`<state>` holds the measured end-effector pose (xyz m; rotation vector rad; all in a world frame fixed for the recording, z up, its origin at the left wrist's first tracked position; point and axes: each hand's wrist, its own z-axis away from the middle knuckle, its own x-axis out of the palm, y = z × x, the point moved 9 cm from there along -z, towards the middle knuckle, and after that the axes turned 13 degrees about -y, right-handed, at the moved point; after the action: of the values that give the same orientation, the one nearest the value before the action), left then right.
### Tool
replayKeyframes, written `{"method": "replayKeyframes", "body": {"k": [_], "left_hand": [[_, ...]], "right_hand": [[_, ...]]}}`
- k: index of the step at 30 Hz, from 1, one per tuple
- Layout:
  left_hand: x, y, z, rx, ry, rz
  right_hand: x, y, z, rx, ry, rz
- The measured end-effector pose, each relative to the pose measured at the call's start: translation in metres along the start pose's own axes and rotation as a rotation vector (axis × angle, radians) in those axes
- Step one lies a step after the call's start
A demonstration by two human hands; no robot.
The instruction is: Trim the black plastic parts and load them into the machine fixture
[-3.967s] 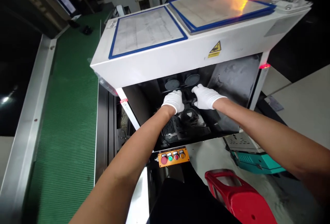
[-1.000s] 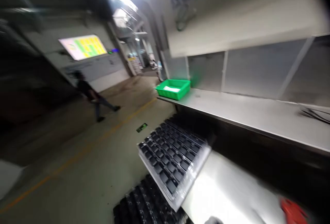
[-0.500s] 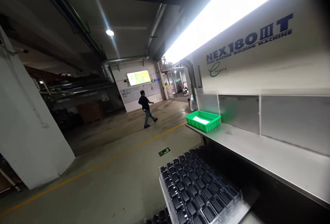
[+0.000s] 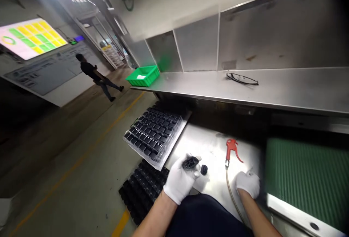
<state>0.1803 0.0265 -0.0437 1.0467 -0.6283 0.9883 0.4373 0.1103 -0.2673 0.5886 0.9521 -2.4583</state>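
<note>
My left hand (image 4: 181,179), in a white glove, holds a small black plastic part (image 4: 190,162) with its hollow side up. Just right of it, a second black part (image 4: 204,169) lies on the metal table (image 4: 215,142). My right hand (image 4: 248,184), also gloved in white, rests near the table's right side; its fingers look curled and blurred, and whether anything is in them is hidden. Between the hands lies a red air gun (image 4: 231,149) with a pale hose running toward me.
A clear tray of black parts (image 4: 152,131) lies at the left, with more trays (image 4: 144,189) lower down. A green ribbed conveyor (image 4: 308,179) stands right. Glasses (image 4: 242,79) and a green bin (image 4: 144,76) are on the shelf (image 4: 191,86). A person (image 4: 94,75) walks far left.
The view has swung right and down, bringing both my hands, the air gun, the conveyor and the glasses into sight. The bin and tray appear farther left. The walking person has changed pose.
</note>
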Motion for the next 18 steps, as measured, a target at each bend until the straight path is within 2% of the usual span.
{"method": "replayKeyframes", "body": {"k": [2, 5, 8, 12, 15, 18], "left_hand": [[0.023, 0.0, 0.002, -0.025, -0.033, -0.01], [0.05, -0.01, 0.008, -0.057, -0.054, -0.031], [0.068, -0.024, 0.014, -0.053, -0.066, -0.086], [0.081, -0.04, 0.02, -0.085, -0.066, -0.078], [0.084, -0.042, 0.023, -0.128, -0.079, -0.044], [0.083, -0.036, 0.025, -0.163, -0.114, -0.016]], "right_hand": [[0.003, 0.019, -0.011, 0.061, 0.019, 0.008], [0.013, 0.024, -0.027, 0.018, 0.006, 0.015], [0.012, 0.028, -0.035, -0.024, 0.008, 0.038], [0.008, 0.032, -0.034, -0.105, -0.068, 0.069], [0.008, 0.028, -0.03, -0.167, -0.131, 0.082], [0.007, 0.027, -0.03, -0.107, -0.094, 0.091]]}}
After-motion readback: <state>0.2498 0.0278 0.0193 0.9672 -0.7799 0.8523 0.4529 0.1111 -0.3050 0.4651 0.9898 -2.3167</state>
